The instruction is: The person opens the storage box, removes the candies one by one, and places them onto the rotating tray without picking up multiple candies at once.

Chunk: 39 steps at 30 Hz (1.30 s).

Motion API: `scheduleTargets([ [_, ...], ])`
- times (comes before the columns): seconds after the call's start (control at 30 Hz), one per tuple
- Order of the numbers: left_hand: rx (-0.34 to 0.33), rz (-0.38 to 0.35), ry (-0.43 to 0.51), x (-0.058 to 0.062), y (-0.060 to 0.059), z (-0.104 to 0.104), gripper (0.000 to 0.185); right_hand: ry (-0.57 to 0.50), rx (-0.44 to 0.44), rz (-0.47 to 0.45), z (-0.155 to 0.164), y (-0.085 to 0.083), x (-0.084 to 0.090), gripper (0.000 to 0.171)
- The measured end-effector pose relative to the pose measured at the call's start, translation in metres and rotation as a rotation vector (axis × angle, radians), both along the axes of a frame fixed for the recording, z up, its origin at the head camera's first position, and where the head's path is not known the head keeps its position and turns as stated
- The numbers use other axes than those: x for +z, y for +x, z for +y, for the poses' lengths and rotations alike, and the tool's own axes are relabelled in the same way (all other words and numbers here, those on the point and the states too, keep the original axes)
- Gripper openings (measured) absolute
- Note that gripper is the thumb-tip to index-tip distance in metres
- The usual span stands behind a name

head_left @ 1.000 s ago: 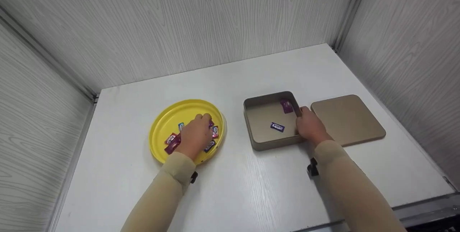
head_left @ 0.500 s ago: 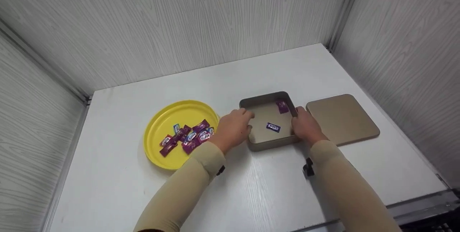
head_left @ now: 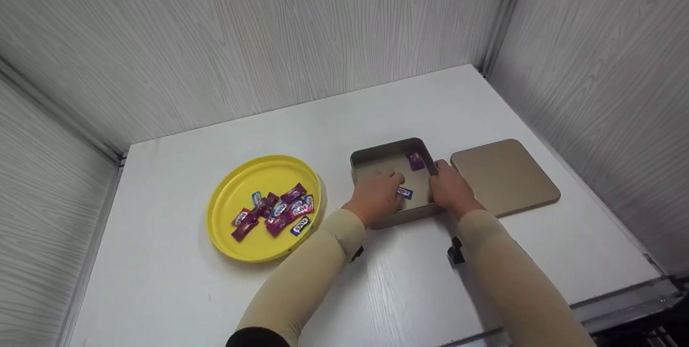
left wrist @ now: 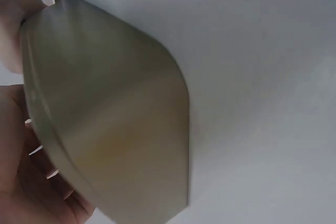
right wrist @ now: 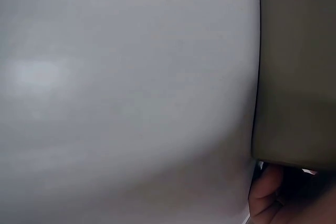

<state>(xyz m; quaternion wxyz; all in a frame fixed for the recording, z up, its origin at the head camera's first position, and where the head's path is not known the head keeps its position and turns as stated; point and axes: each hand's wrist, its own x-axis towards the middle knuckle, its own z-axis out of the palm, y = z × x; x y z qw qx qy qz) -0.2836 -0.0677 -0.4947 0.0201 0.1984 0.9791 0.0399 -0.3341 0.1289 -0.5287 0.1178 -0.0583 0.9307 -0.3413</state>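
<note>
Yellow plate [head_left: 226,228] on the left keeps its pile of wrapped candies [head_left: 274,211]. Left hand [head_left: 377,196] has moved from plate to inside the open square tin [head_left: 366,157], fingers curled down by a blue candy [head_left: 405,192] (pinch or release, cannot tell). Right hand [head_left: 449,191] still grips the tin's right wall. Lid [head_left: 503,175] lies flat beside.

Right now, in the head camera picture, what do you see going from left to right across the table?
Yellow plate with candies → left hand → tin box → right hand → flat lid.
</note>
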Motion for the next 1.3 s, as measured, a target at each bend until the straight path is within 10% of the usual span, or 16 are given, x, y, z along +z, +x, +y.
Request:
scheduleTargets([
  [0.93, 0.028, -0.070, -0.073, -0.011, -0.016, 0.012, 0.014, 0.020, 0.028, 0.015, -0.002, 0.000, 0.003, 0.049],
  [1.3, 0.009, 0.020, -0.068, -0.010, -0.010, 0.006, 0.011, 0.018, 0.014, 0.006, 0.001, -0.001, 0.003, 0.048],
])
